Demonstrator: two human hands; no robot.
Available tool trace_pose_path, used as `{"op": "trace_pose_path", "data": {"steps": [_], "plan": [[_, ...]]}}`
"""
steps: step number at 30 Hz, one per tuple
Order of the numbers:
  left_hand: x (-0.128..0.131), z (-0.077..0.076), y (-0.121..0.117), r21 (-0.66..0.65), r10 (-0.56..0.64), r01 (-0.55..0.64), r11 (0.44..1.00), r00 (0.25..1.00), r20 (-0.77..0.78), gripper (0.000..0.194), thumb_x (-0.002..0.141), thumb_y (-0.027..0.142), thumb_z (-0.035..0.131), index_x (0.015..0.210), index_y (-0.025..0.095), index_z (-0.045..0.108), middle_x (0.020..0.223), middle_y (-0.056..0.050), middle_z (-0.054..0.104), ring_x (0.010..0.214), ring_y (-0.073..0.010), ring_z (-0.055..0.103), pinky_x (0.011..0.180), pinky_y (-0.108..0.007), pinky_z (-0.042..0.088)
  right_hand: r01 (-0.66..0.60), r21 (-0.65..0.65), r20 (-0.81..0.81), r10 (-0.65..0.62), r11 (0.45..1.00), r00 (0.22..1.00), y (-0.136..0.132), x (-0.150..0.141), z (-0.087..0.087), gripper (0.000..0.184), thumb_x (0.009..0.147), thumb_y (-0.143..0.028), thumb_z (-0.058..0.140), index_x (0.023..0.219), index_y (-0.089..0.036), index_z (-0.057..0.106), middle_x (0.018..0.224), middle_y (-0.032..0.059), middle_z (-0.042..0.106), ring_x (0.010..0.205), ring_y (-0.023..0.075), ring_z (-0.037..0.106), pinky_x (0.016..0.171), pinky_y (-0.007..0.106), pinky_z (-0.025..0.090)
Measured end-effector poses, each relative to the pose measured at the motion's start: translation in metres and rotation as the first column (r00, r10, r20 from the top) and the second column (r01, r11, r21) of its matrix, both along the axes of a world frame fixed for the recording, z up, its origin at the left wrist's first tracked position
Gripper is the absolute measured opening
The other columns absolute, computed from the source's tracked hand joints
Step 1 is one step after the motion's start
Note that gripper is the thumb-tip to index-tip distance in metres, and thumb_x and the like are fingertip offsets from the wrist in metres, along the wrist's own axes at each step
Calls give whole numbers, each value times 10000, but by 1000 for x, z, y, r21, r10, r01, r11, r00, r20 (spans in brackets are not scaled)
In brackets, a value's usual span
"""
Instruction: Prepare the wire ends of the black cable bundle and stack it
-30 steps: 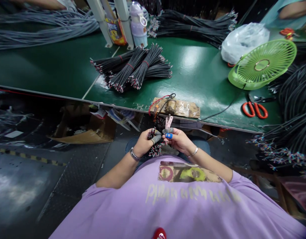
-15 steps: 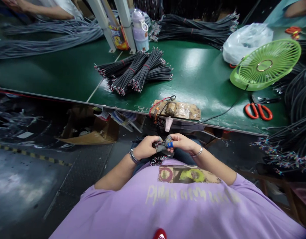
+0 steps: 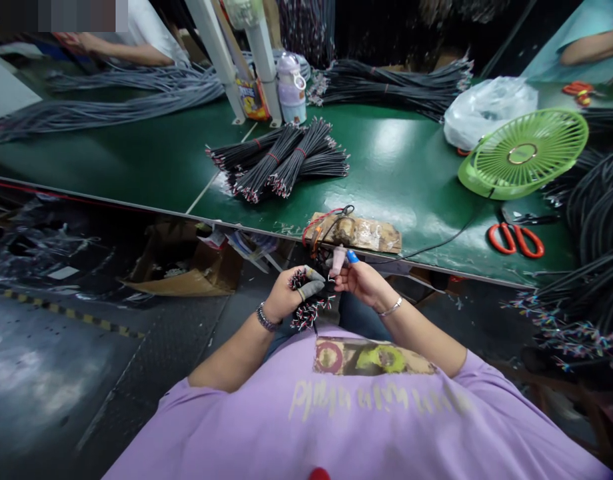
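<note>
My left hand [image 3: 286,297] is closed around a bundle of black cables [image 3: 306,308] with red and white stripped ends, held in my lap below the table edge; a grey cot covers its thumb. My right hand [image 3: 362,280] is next to it, fingers curled, with a blue cot on the raised forefinger. Its fingertips pinch at the cable ends close to a small pink tool [image 3: 338,260] that hangs under a taped-up wooden block [image 3: 359,233] with red and black wires.
On the green table [image 3: 136,160] lie tied bundles of black cables [image 3: 281,157], a green fan [image 3: 524,155], red scissors [image 3: 516,239], a white plastic bag [image 3: 486,107] and a bottle [image 3: 291,80]. More cables are heaped at right. Other people's arms show at the far corners. A cardboard box [image 3: 186,267] sits below.
Both hands have risen from my lap towards the pink tool under the table edge, and my right forefinger now points up. The view has tilted down slightly.
</note>
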State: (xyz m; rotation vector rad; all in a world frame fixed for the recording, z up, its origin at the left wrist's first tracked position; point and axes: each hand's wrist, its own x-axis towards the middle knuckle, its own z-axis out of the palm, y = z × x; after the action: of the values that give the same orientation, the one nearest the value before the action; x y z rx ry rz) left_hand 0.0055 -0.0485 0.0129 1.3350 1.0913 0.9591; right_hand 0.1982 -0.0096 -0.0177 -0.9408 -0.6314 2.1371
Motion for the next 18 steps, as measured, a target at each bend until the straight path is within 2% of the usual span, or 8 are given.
{"op": "trace_pose_path", "data": {"steps": [5,8,10,12,14,16,18], "plan": [[1,0,6,-4,39,-39,999,997,66,214,713,316,717,785,131,639,739,-21,651,681,-123,577,670,-247,468,10,70,-29,-8,997,1000,2,-4,8,291,810,-449,615,808,-158,614,716,22,671,535,85,583,543,217,544],[2,-2,8,-23,30,-28,999,997,74,214,711,313,720,790,130,643,746,-23,653,685,-124,578,674,-249,465,40,103,-16,-38,994,999,0,-4,8,294,788,-450,637,772,-157,624,692,7,653,518,74,557,538,212,533],[1,-2,9,-33,28,-26,999,997,74,217,705,315,724,790,130,648,754,-28,659,690,-128,582,676,-253,466,112,159,28,-118,981,993,-2,-5,4,365,780,-518,615,748,-156,637,660,7,638,517,76,545,534,210,518],[1,-1,10,-35,28,-25,999,997,68,219,696,314,731,787,130,657,752,-30,665,690,-131,586,680,-255,469,215,291,101,-254,932,962,-3,-7,-1,417,758,-570,608,713,-157,647,626,7,623,525,77,536,532,194,492],[1,0,11,-32,24,-22,999,997,67,217,691,310,736,789,129,665,750,-31,670,692,-132,590,684,-256,472,264,394,142,-342,880,929,-3,-11,-6,442,739,-596,607,685,-159,649,611,9,619,539,81,533,531,187,472],[1,0,14,-26,15,-14,1000,997,73,215,690,306,736,789,128,670,747,-32,674,690,-132,594,687,-258,475,241,350,123,-299,905,946,-2,-14,-8,463,740,-620,587,713,-163,657,644,19,640,560,93,550,541,203,479],[2,-1,16,-19,6,-5,1000,997,81,216,690,307,736,789,125,672,743,-34,677,686,-134,598,687,-261,479,202,199,45,-215,959,976,-1,-17,-8,476,758,-633,559,777,-168,662,696,30,666,585,107,580,554,229,501]]}}
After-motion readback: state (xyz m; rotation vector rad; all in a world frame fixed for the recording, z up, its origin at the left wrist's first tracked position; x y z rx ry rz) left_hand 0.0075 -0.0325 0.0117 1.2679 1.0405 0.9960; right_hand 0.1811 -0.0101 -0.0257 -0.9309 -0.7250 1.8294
